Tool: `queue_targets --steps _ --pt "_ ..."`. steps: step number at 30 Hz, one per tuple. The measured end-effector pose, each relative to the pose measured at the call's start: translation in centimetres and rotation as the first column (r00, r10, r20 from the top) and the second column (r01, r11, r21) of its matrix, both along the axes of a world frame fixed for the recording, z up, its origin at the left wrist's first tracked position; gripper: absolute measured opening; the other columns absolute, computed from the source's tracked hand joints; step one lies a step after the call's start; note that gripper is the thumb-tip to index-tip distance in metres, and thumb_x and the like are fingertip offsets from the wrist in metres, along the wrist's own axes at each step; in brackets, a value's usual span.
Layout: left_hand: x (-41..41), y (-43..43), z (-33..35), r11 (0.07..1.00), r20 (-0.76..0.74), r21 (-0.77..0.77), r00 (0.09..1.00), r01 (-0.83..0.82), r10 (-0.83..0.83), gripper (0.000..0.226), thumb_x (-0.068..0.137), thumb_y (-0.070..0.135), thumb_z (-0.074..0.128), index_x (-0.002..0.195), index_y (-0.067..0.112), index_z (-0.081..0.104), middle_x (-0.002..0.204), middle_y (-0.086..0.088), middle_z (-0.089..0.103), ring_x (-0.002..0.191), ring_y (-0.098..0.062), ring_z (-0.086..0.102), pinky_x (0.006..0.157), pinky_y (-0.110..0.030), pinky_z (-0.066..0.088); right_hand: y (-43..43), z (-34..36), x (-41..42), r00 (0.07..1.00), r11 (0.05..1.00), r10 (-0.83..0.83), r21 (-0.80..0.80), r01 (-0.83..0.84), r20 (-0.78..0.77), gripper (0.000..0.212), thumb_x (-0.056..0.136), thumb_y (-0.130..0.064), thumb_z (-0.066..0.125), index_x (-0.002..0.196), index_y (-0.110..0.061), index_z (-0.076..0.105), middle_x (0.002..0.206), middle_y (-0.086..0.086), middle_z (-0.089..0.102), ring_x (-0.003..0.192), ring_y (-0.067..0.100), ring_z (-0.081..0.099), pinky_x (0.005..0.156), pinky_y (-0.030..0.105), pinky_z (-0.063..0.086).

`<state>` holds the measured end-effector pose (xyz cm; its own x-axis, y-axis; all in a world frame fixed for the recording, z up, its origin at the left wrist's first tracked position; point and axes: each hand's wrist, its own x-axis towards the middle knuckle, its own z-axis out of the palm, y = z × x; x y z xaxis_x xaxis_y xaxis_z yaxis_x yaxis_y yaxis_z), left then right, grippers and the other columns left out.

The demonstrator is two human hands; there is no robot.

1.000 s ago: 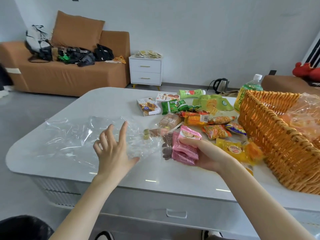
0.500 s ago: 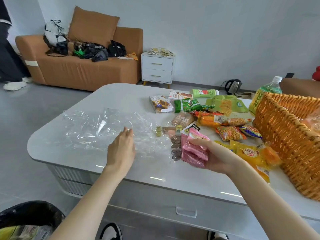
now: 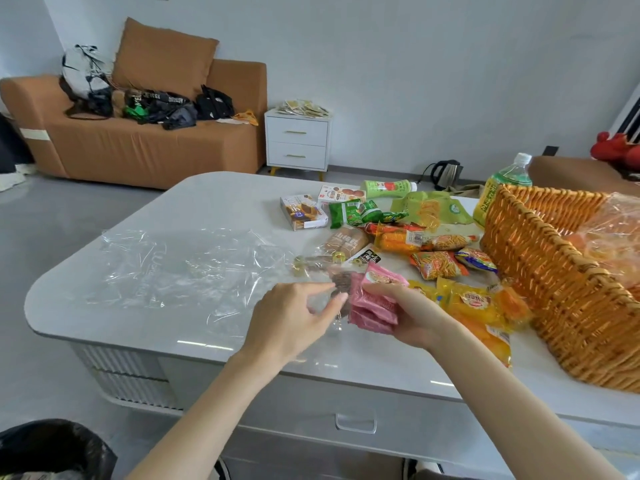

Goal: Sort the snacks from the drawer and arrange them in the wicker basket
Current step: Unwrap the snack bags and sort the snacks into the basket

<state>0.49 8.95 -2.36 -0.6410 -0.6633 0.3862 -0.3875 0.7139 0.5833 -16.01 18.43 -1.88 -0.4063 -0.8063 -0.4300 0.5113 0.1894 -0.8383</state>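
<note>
Head view, from the left: a crumpled sheet of clear plastic film [image 3: 180,268] is spread flat on the pale grey glossy desk [image 3: 207,202]. At its right edge the left hand [image 3: 294,317] is held just above the surface, with the fingers loosely extended and the index finger pointed right. Nothing is plainly gripped in it, and contact with the film cannot be made out through the blur. Just beside that fingertip lie small dark brown wrapped snacks [image 3: 341,280]. Next to them, a stack of pink rectangular snack packets [image 3: 375,303] is clasped in the right hand [image 3: 412,317], thumb on top and fingers curled beneath. Its long axis runs roughly away from the person.

Further right, yellow plastic snack bags [image 3: 474,303] are piled on the desk against the large orange-brown wicker basket [image 3: 554,289]. The basket's near wall is slanted from far left to near right. It lies to the right of both hands and is nearer the right one, so the pink stack is judged best carried rightward over the yellow bags and the basket rim.
</note>
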Motion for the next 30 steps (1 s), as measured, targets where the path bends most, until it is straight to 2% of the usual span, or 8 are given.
queue_targets --steps 3,5,10,13,17,23,27,30 --pt "0.5 -2.5 0.4 0.991 -0.179 0.056 0.976 -0.118 0.126 0.024 0.088 0.043 0.058 0.102 0.032 0.074 0.083 0.006 0.074 0.081 -0.012 0.067 0.07 -0.026 0.05 0.3 0.0 -0.2 0.999 0.999 0.028 0.031 -0.029 0.021 0.006 0.091 0.0 0.058 0.096 -0.003 0.058 0.077 0.014 0.073 0.063 0.023 0.071 0.06 0.035 0.061" --pt "0.9 -5.5 0.0 0.972 -0.244 0.038 0.941 -0.231 0.233 0.035 0.089 0.043 0.052 0.112 0.022 0.07 0.106 -0.001 0.071 0.104 -0.021 0.061 0.089 -0.032 0.047 0.2 0.0 -0.3 0.999 0.998 0.046 0.048 -0.047 0.029 0.01 0.09 0.0 0.058 0.099 -0.004 0.058 0.078 0.014 0.073 0.065 0.024 0.071 0.059 0.035 0.06" --pt "1.9 -9.3 -0.6 0.767 0.155 0.563 0.951 -0.308 0.268 0.083 0.084 0.075 0.039 0.149 0.026 0.027 0.155 -0.001 0.029 0.143 -0.025 0.022 0.113 -0.041 0.021 -0.3 -0.4 -0.2 0.989 0.995 0.085 0.041 -0.09 0.118 0.024 0.087 0.001 0.059 0.109 -0.006 0.055 0.086 0.016 0.072 0.069 0.027 0.071 0.063 0.041 0.061" --pt "1.2 -9.8 -0.9 0.692 0.194 0.66 0.956 -0.293 0.219 0.106 0.063 0.093 0.039 0.145 0.024 0.038 0.139 0.0 0.05 0.131 -0.024 0.044 0.107 -0.042 0.036 -0.5 -0.7 -0.1 0.969 0.99 0.141 -0.021 -0.139 0.202 0.028 0.082 -0.003 0.061 0.111 -0.005 0.059 0.096 0.016 0.07 0.078 0.029 0.071 0.076 0.048 0.059" --pt "0.2 -9.4 -0.6 0.657 0.128 0.716 0.97 -0.235 0.208 0.074 0.075 0.08 0.046 0.119 0.022 0.059 0.1 0.004 0.069 0.089 -0.018 0.066 0.083 -0.033 0.048 -0.6 -0.8 -0.5 0.953 0.982 0.178 -0.106 -0.157 0.244 0.034 0.078 -0.007 0.061 0.112 -0.007 0.06 0.1 0.014 0.068 0.082 0.03 0.07 0.073 0.048 0.058" --pt "0.0 -8.9 -0.5 0.655 -0.007 0.74 0.972 -0.153 0.234 0.054 0.08 0.064 0.06 0.106 0.018 0.066 0.094 0.0 0.073 0.076 -0.017 0.068 0.089 -0.033 0.051 -0.2 0.6 -0.6 0.952 0.975 0.205 -0.042 -0.22 -0.229 0.018 0.085 0.0 0.059 0.102 -0.006 0.059 0.082 0.011 0.07 0.07 0.023 0.068 0.07 0.039 0.058" --pt "-0.1 -8.5 -0.7 0.671 -0.054 0.736 0.981 -0.088 0.188 0.058 0.079 0.061 0.063 0.115 0.015 0.06 0.092 0.001 0.073 0.072 -0.013 0.068 0.079 -0.029 0.05 0.2 1.3 -1.3 0.78 0.987 0.16 0.095 -0.129 -0.605 0.021 0.087 -0.014 0.069 0.106 -0.016 0.058 0.093 0.006 0.072 0.081 0.022 0.071 0.073 0.034 0.058" --pt "-0.2 -8.3 -0.8 0.656 -0.078 0.754 0.984 -0.049 0.163 0.056 0.079 0.061 0.063 0.116 0.019 0.059 0.093 0.001 0.073 0.077 -0.014 0.068 0.085 -0.034 0.051 0.4 1.3 -1.9 0.795 0.98 0.196 0.08 -0.184 -0.574 0.028 0.086 -0.017 0.071 0.111 -0.016 0.058 0.097 0.008 0.073 0.082 0.02 0.071 0.073 0.03 0.058"
